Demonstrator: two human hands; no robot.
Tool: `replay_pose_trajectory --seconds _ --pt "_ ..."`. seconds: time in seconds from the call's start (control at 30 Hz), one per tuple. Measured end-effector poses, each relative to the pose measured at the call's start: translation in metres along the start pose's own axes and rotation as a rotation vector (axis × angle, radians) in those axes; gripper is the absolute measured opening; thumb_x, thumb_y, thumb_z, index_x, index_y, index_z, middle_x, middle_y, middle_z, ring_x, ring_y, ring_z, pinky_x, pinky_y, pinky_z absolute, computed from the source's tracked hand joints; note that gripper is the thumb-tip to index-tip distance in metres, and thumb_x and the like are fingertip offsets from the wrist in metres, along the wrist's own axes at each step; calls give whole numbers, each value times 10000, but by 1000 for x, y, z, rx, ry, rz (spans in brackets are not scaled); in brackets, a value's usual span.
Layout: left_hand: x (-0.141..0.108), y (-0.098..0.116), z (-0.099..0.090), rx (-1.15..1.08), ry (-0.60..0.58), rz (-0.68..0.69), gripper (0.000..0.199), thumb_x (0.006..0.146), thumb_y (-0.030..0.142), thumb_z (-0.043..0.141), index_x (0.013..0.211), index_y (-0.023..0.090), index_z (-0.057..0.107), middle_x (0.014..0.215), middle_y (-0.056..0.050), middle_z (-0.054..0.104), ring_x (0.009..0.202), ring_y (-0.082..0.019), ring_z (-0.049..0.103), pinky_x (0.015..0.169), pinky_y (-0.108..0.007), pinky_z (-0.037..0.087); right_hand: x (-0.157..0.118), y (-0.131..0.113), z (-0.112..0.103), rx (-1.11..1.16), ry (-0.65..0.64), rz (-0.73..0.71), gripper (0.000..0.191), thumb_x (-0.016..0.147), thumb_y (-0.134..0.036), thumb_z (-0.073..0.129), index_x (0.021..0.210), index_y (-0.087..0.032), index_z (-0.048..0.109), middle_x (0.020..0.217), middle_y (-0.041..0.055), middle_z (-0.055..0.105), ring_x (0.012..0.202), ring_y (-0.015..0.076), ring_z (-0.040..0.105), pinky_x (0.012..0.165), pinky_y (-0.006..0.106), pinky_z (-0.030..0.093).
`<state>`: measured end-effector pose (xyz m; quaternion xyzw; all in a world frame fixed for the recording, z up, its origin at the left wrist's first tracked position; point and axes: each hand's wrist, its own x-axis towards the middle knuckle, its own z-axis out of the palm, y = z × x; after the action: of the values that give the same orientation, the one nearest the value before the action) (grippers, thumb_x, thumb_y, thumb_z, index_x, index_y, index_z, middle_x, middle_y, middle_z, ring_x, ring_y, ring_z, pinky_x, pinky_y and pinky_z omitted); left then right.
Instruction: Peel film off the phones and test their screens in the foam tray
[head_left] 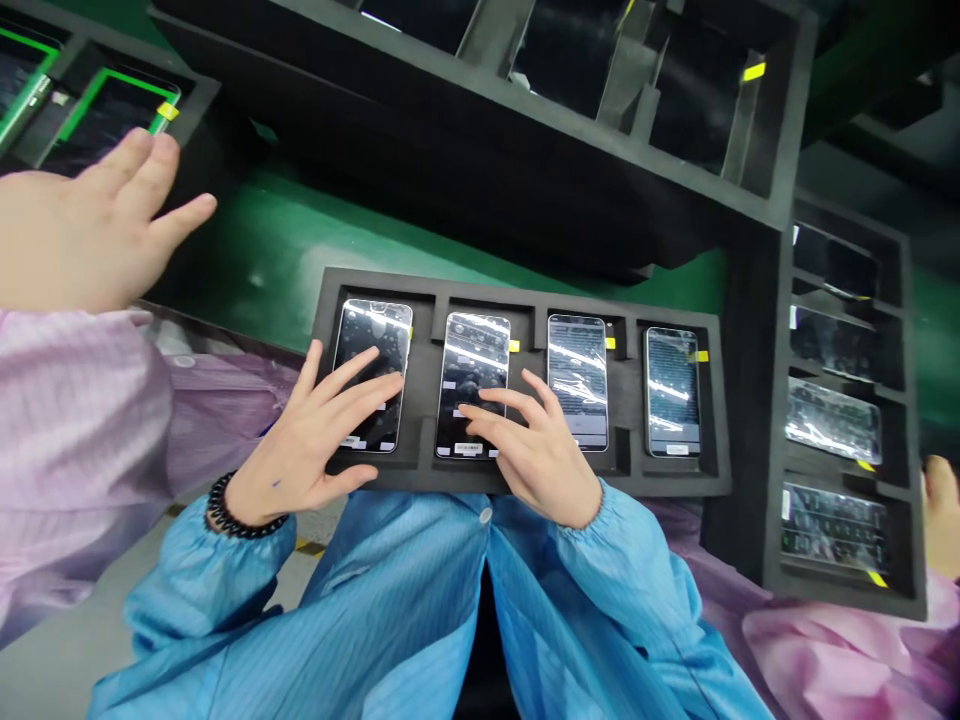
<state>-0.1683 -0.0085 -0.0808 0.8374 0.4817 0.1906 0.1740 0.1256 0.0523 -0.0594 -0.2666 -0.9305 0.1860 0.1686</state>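
A black foam tray (420,475) lies in front of me, with several phones in its slots. Over the leftmost phone (375,330) my left hand (319,430) is spread, fingertips on or just above the dark screen. My right hand (536,440) has its fingers apart, the index fingertip at the screen of the second phone (472,350). Neither hand holds anything. The third phone (577,370) and the rightmost phone (673,390) show text on lit screens. Small yellow tags stick out beside the phones.
Stacked black foam trays (465,80) with phones stand behind. Another phone tray (911,400) is at the right, beside a person's hand (941,520). At the left, a person's hand (112,230) in a pink sleeve reaches toward phones with green-edged screens. The bench (300,235) is green.
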Motion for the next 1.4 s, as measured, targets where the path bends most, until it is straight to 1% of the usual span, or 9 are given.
replay_pose_trajectory --seconds 0.17,0.33,0.47,0.67,0.87,0.97,1.1,1.27,1.4 --pt "13 -1 -5 18 46 8 715 1003 624 233 1611 247 218 1588 -127 457 1567 -354 244 1269 -665 1 2 -1 6 -6 -77 17 420 894 -24 437 1229 -189 630 1330 25 718 1320 258 568 1242 624 323" --pt "13 -2 -9 47 86 -26 669 1007 568 221 1607 272 223 1487 -109 568 1529 -361 334 1268 -681 20 22 4 9 -89 -60 151 420 939 -102 436 1326 -165 588 1479 87 604 1394 294 501 1254 667 276" --pt "1 -2 -8 39 111 24 645 1008 526 284 1598 268 264 1395 -103 644 1498 -340 398 1274 -679 39 28 5 6 -88 -50 134 401 962 -104 404 1317 -131 588 1429 102 641 1394 310 500 1244 704 263" --pt "-19 -3 0 3 84 31 654 991 481 342 1601 254 285 1297 -85 711 1465 -337 449 1276 -667 122 9 2 1 -45 40 119 443 931 -51 411 1305 -197 598 1319 49 715 1335 255 560 1273 641 261" --pt "-31 4 0 68 211 26 645 1008 525 264 1581 235 328 1274 -104 720 1432 -339 491 1264 -697 153 10 0 10 -58 -68 84 413 921 -66 446 1277 -190 615 1412 42 663 1378 273 522 1272 652 255" --pt "-40 7 -2 121 240 -35 656 1005 531 244 1573 217 337 1264 -105 721 1421 -347 499 1260 -712 160 6 -1 6 -46 -11 79 397 924 -61 437 1252 -189 622 1365 41 695 1351 258 551 1276 625 258" --pt "-50 5 1 137 188 -118 662 990 536 265 1571 227 334 1306 -89 701 1423 -355 496 1277 -690 146 -9 -1 -2 -42 104 54 359 907 -31 452 1174 -184 638 1250 22 756 1275 236 609 1284 566 258" --pt "-55 7 4 141 235 -122 691 988 591 223 1584 252 307 1336 -101 686 1445 -344 471 1261 -711 179 -22 -1 -1 -51 54 70 358 904 -30 450 1152 -202 643 1261 11 753 1248 242 633 1243 565 326" --pt "-61 12 1 151 307 -99 663 1003 576 218 1560 247 362 1307 -97 705 1412 -328 513 1255 -704 212 -31 -2 -4 -28 98 29 332 898 -41 469 1126 -199 651 1205 18 777 1208 225 663 1236 532 335"
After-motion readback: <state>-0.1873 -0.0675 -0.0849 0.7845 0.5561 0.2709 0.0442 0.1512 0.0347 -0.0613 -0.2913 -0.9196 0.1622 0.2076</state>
